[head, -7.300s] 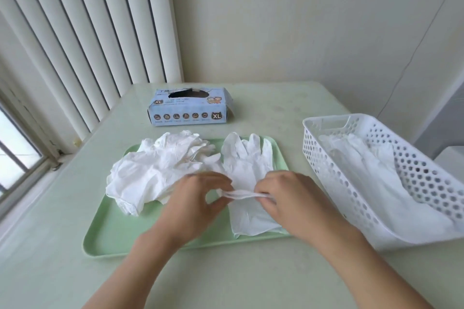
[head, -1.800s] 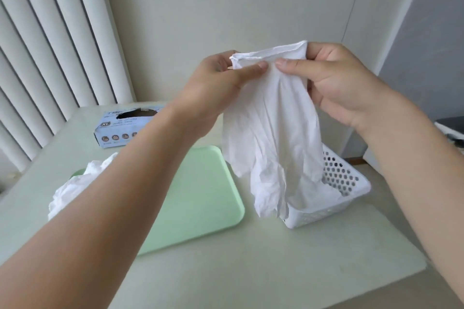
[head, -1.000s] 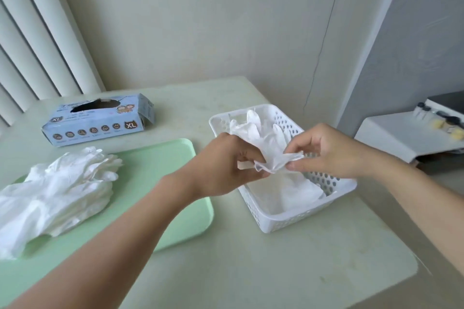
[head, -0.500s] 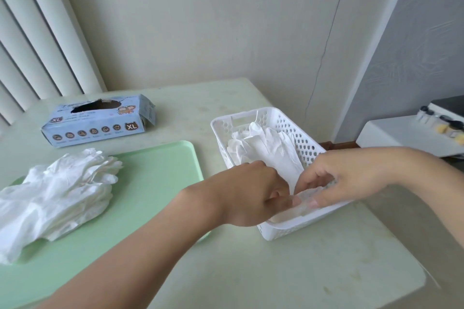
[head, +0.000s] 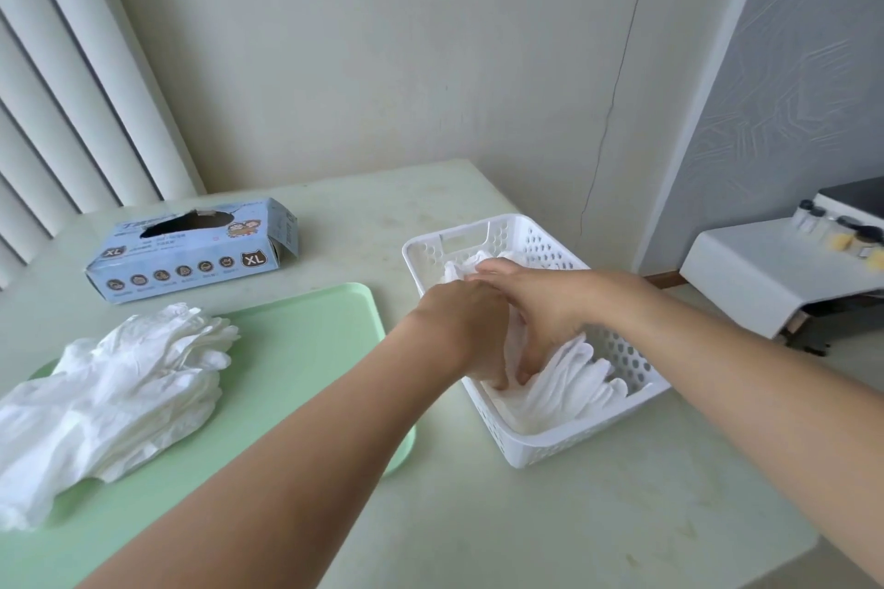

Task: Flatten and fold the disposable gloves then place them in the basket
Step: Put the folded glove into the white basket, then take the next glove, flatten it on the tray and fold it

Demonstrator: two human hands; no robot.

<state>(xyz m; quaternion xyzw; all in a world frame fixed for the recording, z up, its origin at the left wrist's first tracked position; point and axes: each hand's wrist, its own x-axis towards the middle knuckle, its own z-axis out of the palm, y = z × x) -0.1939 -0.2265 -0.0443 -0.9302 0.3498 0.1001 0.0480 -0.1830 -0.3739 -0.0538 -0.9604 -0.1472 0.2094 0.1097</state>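
Note:
A white perforated basket (head: 564,442) stands on the table right of the tray and holds white disposable gloves (head: 571,385). Both hands reach down into it side by side. My left hand (head: 461,320) has its fingers pointing down onto the gloves by the basket's left wall, partly hidden behind my right hand. My right hand (head: 538,309) presses the gloves with spread, fairly straight fingers. A loose pile of white gloves (head: 119,390) lies on the left part of the green tray (head: 311,349).
A blue XL glove box (head: 191,249) with a torn-open top lies behind the tray, near the blinds. The table's right edge (head: 765,555) runs close to the basket. A white appliance (head: 784,273) stands off the table at the right.
Both hands carried the folded glove from above the basket down into it. They have since moved from its near end toward its middle and now press on the gloves.

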